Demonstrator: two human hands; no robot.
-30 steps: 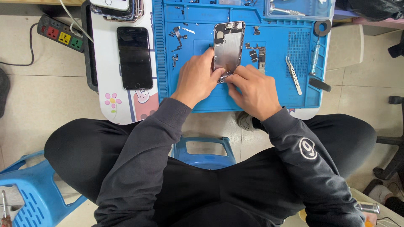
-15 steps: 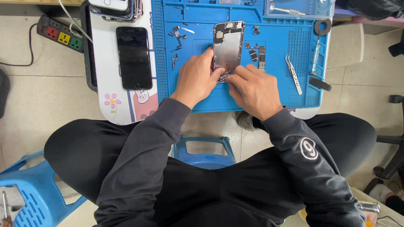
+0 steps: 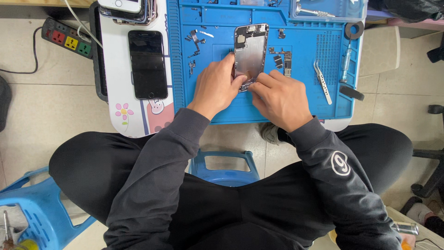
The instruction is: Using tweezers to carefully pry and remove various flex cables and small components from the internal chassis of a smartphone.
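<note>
An opened phone housing [image 3: 251, 51], silver inside, lies on a blue repair mat [image 3: 222, 106]. My left hand [image 3: 215, 85] grips its lower left edge with thumb and fingers. My right hand [image 3: 277, 97] pinches the housing's bottom end from the right; whether it holds a small part there is hidden by the fingers. Small metal brackets and screws [image 3: 194, 39] lie on the mat to the left of the housing, and small circuit parts [image 3: 282, 58] to its right.
A black phone screen [image 3: 148, 62] lies on a white board [image 3: 115, 92] left of the mat. Tweezers [image 3: 322, 81], a screwdriver [image 3: 347, 58] and a tape roll [image 3: 354, 30] lie at the mat's right. A power strip [image 3: 67, 39] sits far left on the floor, blue stools [image 3: 41, 208] below.
</note>
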